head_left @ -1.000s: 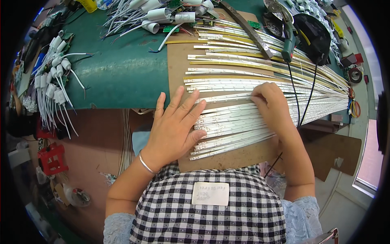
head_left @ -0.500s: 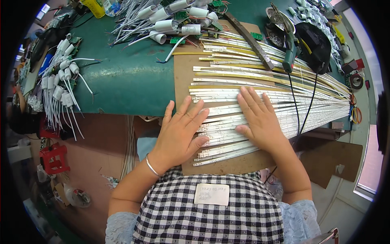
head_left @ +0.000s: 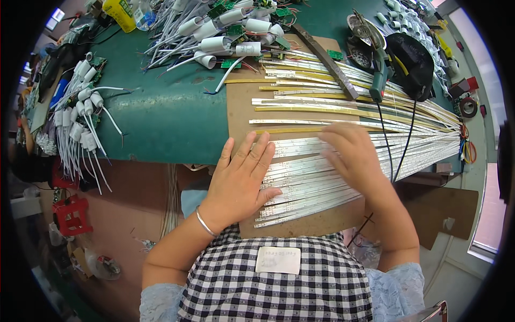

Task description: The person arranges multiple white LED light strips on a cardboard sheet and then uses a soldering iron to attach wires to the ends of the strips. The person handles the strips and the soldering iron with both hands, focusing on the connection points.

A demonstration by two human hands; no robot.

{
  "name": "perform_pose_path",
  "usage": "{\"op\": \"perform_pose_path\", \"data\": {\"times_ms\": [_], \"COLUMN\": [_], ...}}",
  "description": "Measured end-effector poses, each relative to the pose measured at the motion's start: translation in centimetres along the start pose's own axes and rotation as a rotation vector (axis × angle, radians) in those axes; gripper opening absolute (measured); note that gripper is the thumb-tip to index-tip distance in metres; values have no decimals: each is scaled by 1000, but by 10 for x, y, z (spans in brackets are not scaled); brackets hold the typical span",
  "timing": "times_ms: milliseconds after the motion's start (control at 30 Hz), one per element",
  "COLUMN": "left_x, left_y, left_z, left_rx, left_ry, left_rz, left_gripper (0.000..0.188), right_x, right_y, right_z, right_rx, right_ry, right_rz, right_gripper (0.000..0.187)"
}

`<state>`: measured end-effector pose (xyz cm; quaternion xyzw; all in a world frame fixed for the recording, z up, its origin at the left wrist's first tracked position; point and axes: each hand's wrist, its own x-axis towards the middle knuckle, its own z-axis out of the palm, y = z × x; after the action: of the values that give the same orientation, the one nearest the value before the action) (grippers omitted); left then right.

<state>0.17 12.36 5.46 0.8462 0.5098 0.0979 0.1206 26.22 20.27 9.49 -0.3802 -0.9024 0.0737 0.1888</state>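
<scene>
Clock face centred on the near block of strips, 12 away from the wearer.

Work in hand: white LED strips (head_left: pixel 306 180), laid side by side on a brown board (head_left: pixel 306 229); judged to be squaring their ends and closing gaps. Near rows sit close together, white faces up; farther rows toward 12 lie loose, some showing yellow.

Left hand (head_left: pixel 238 180) at 9: palm down, fingers straight and slightly spread, thumb apart, over the strips' left ends. Right hand (head_left: pixel 351 155) at 2, over the upper rows: fingers curved, thumb below them. Blurred; cannot tell whether it pinches a strip.

Next move, my judgement: calls for the left hand as a steady stop while the right takes one loose strip at the upper edge, lightly, without bending it.

In the way: dark bar (head_left: pixel 327 64) across the far strips at 12. Green-handled tool (head_left: pixel 380 80) at 1; black cord (head_left: pixel 383 139) runs over the strips, could snag. Black mesh item (head_left: pixel 413 67) between 1 and 2. Coloured wires (head_left: pixel 469 153) by the bunched right ends at 3.

Around: heap of white cylinders with leads (head_left: pixel 214 43) at 11, on the green surface (head_left: pixel 166 123); a second cluster (head_left: pixel 80 118) between 9 and 10. Tape roll (head_left: pixel 469 107) at 2.
</scene>
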Motion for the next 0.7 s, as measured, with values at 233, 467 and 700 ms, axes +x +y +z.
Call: {"op": "perform_pose_path", "data": {"times_ms": [233, 467, 700], "left_x": [2, 1, 2], "left_y": [-2, -1, -1], "left_z": [2, 5, 5], "left_rx": [-21, -21, -37], "left_ry": [16, 47, 73], "left_rz": [10, 7, 13], "left_gripper": [83, 83, 84], "right_x": [32, 33, 29], "right_y": [34, 26, 29], "right_z": [17, 22, 17], "right_rx": [58, -295, -87], "right_ry": [-204, -200, -261], "right_rz": [21, -213, -41], "right_gripper": [12, 10, 12]}}
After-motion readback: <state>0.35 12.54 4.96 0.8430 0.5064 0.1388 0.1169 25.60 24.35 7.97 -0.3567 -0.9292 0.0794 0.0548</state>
